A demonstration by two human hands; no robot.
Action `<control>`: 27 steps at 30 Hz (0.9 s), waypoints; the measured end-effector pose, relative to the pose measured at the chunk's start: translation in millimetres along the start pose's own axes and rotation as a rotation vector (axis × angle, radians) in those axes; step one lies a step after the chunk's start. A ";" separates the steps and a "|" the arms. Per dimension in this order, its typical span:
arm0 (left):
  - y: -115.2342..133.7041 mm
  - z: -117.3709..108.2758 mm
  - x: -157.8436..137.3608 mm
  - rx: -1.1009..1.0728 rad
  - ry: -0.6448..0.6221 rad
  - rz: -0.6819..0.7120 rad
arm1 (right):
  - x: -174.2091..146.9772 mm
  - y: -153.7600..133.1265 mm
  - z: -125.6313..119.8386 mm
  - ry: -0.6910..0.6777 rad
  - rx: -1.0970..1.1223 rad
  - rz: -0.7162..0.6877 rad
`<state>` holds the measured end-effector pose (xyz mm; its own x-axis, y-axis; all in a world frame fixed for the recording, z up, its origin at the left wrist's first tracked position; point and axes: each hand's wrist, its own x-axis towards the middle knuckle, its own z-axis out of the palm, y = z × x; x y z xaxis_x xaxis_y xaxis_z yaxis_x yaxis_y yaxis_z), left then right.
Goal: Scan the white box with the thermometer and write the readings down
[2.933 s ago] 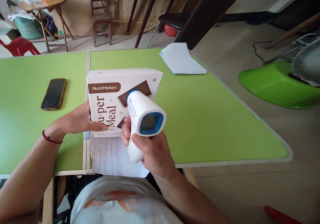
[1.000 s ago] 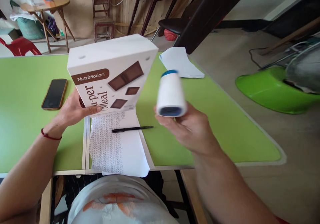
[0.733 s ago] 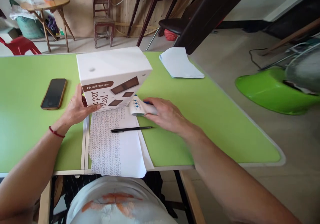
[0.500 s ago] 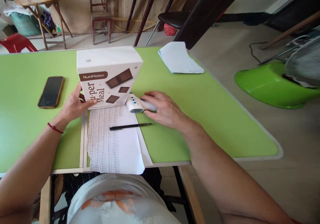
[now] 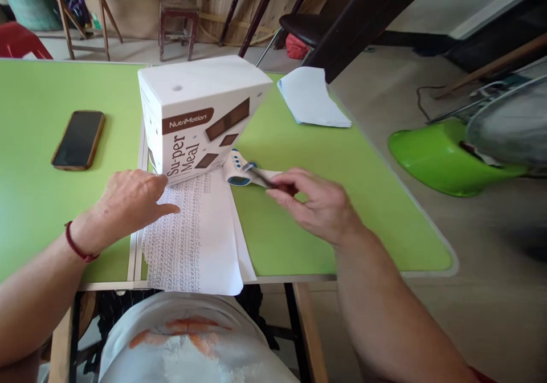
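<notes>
A white NutriMotion box [image 5: 196, 106] stands upright on the green table, at the top of handwritten sheets of paper [image 5: 213, 235]. My left hand [image 5: 128, 200] is by the box's lower left corner, thumb stretched out over the paper; whether its fingertips touch the box I cannot tell. In my right hand [image 5: 316, 200], the fingers are closed around a black pen [image 5: 260, 176], raised with its end pointing left. Just behind the pen lies a white and blue handheld infrared thermometer [image 5: 238, 169], against the box's right side and partly hidden.
A phone [image 5: 79, 139] in a brown case lies on the left of the table [image 5: 307, 246]. Folded white paper [image 5: 314, 95] is at the far right edge. Beyond stand a wooden chair [image 5: 178, 15] and a green plastic stool [image 5: 448, 158] on the floor.
My right hand has let go of the thermometer and picked up the pen from the paper. My left hand has moved off the box's front face; the box is turned slightly.
</notes>
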<state>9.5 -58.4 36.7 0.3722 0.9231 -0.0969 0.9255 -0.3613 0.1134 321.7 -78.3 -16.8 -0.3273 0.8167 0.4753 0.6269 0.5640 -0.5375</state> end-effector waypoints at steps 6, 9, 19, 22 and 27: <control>-7.1 5.7 8.1 -0.076 0.096 -0.227 | 25.2 -19.3 20.1 0.290 0.386 0.202; -21.8 14.2 18.5 -0.294 0.287 -0.155 | 36.5 -24.7 32.6 0.400 0.514 0.206; -45.1 12.0 33.5 -0.612 0.303 0.062 | 2.2 -36.9 51.3 -0.029 0.204 0.008; -45.9 1.6 24.4 -0.340 0.290 -0.096 | -12.7 -41.9 45.5 -0.082 -0.018 -0.035; -37.4 -19.2 6.4 0.186 -0.333 -0.072 | -30.2 -42.1 36.8 -0.033 -0.167 -0.030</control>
<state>-24.1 -36.5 50.9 0.2796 0.8647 -0.4172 0.9357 -0.3428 -0.0833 279.1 -122.2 -34.0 -0.3693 0.8048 0.4647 0.7240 0.5627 -0.3991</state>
